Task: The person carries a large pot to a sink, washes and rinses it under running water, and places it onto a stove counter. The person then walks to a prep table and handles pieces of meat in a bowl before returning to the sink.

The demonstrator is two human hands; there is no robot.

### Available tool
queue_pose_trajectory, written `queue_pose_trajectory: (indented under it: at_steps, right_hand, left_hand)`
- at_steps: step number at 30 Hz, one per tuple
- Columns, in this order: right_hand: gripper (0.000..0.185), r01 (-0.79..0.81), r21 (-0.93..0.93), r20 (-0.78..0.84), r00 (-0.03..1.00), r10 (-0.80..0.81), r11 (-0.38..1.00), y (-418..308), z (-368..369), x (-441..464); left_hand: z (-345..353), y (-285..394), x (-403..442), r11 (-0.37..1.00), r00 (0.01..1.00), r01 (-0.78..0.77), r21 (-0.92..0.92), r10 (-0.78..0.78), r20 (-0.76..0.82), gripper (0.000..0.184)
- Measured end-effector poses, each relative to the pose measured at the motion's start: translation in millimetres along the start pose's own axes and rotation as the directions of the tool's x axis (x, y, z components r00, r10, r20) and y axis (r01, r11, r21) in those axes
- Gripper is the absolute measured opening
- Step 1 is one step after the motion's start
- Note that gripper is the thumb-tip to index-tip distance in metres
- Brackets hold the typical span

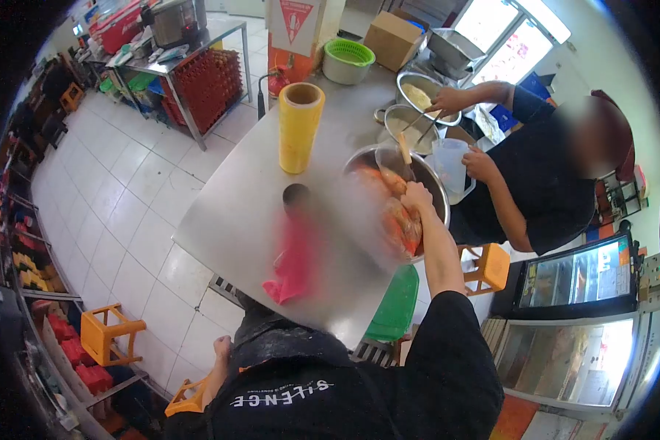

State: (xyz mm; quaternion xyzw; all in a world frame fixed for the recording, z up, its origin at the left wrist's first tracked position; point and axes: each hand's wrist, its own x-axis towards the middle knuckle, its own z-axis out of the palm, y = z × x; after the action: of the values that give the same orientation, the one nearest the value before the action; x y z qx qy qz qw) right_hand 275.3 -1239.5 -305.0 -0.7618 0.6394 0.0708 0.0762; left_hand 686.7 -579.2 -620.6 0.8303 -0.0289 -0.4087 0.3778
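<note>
My right hand (416,196) reaches into a large steel bowl (441,176) on the table. Its fingers are closed on a clear plastic bag (402,227) with orange-red contents, which I cannot identify. More reddish bagged contents (374,178) lie beside it in the bowl, partly blurred by a smear on the lens. Low at my side hangs my left hand (222,346), away from the table, its fingers curled with nothing visible in them.
A yellow film roll (301,128) stands on the steel table (227,191), near a pink cloth (297,257). Across the bowl, a co-worker (543,161) holds a clear pitcher (451,167) and a long utensil over smaller bowls (411,125). Yellow stools (110,334) stand on the floor.
</note>
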Motion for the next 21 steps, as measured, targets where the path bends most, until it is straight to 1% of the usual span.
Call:
queue_pose_trajectory:
  at_steps: [1,3,5,6,7,8,9,10,11,12,13,14,15,16,17,18,19,20,21]
  right_hand:
    - [0.038,0.008,-0.01,-0.016,1.0,-0.009,1.0,0.8,-4.7,-0.7]
    - [0.04,-0.016,-0.005,0.016,1.0,0.016,1.0,3.8,0.2,5.2]
    - [0.044,0.086,-0.04,0.124,0.989,-0.081,0.995,24.0,24.8,36.8]
    - [0.046,0.121,0.086,0.233,0.963,-0.138,0.989,23.7,12.0,34.2]
    - [0.049,0.135,0.214,0.338,0.919,-0.203,0.967,26.5,4.3,27.0]
    - [0.052,0.23,0.361,0.094,0.955,-0.281,0.904,41.3,20.0,25.2]
    - [0.05,0.168,0.324,-0.025,0.985,-0.169,0.931,27.4,1.5,-8.2]
    - [0.049,0.092,0.291,-0.147,0.988,-0.051,0.952,4.3,-30.0,-46.8]
    - [0.049,0.076,0.285,-0.137,0.99,-0.038,0.955,0.3,-32.6,-56.5]
    - [0.051,0.018,0.187,-0.024,1.0,-0.013,0.982,1.5,-31.5,-64.3]
    - [0.053,-0.033,0.088,0.087,0.996,0.025,0.996,1.4,-25.9,-72.1]
    - [0.053,-0.061,0.092,0.102,0.993,0.051,0.994,-1.0,-12.0,-80.5]
    - [0.053,-0.076,0.092,0.123,0.99,0.065,0.993,-2.8,5.5,-86.3]
    - [0.053,-0.09,0.092,0.14,0.987,0.077,0.992,-1.5,19.2,-89.3]
    - [0.053,-0.117,0.096,0.146,0.984,0.102,0.989,1.5,30.3,-90.4]
    - [0.05,-0.181,0.149,0.094,0.981,0.168,0.972,3.6,40.6,-90.1]
    - [0.048,-0.236,0.207,0.044,0.972,0.232,0.949,4.7,46.0,-90.4]
    - [0.048,-0.25,0.218,0.049,0.968,0.245,0.943,7.2,48.3,-90.8]
    - [0.046,-0.2,0.146,0.059,0.979,0.193,0.969,5.4,42.9,-92.9]
  left_hand:
    - [6.5,7.3,1.2,1.0,1.0,0.014,-0.002,-0.014,-0.012,0.027]
    - [19.2,17.2,-2.1,0.999,0.999,0.037,-0.033,-0.038,-0.027,0.027]
    - [19.4,24.4,-4.6,0.988,0.991,-0.126,0.095,0.129,-0.034,0.027]
    - [20.7,23.8,-4.6,0.99,0.99,-0.122,0.074,0.126,-0.055,0.027]
    - [20.9,22.2,-5.6,0.996,0.996,-0.06,-0.07,0.055,-0.073,0.028]
    - [19.5,20.6,-7.0,0.979,0.997,0.001,-0.204,-0.016,-0.073,0.029]
    - [13.2,21.8,-13.7,0.98,0.997,0.006,-0.201,-0.021,-0.073,0.029]
    - [6.9,22.6,-23.3,0.976,0.99,0.041,-0.213,-0.068,-0.121,0.027]
    - [4.6,21.8,-32.3,0.972,0.98,0.079,-0.22,-0.117,-0.163,0.027]
    - [2.3,12.0,-37.1,0.975,0.981,0.093,-0.204,-0.124,-0.149,0.027]
    - [-7.5,-4.6,-36.6,0.988,0.99,0.089,-0.125,-0.101,-0.094,0.027]
    - [-17.0,-18.1,-33.0,0.996,0.996,0.075,-0.04,-0.077,-0.036,0.029]
    - [-21.7,-12.4,-44.2,0.988,0.989,0.148,0.049,-0.146,-0.029,0.027]
    - [-25.3,-23.9,-37.2,0.987,0.99,0.141,0.075,-0.14,-0.014,0.027]
    - [-31.5,-53.1,-23.7,0.979,0.986,0.162,0.123,-0.165,0.015,0.026]
    - [-37.7,-67.4,-15.2,0.969,0.981,0.182,0.17,-0.191,0.039,0.025]
    - [-39.1,-48.1,-22.4,0.966,0.982,0.174,0.189,-0.185,0.042,0.025]
    - [-36.7,-28.5,-30.0,0.966,0.974,0.224,0.128,-0.228,0.017,0.024]
    - [-37.1,-15.8,-31.6,0.961,0.963,0.271,0.061,-0.271,-0.006,0.023]
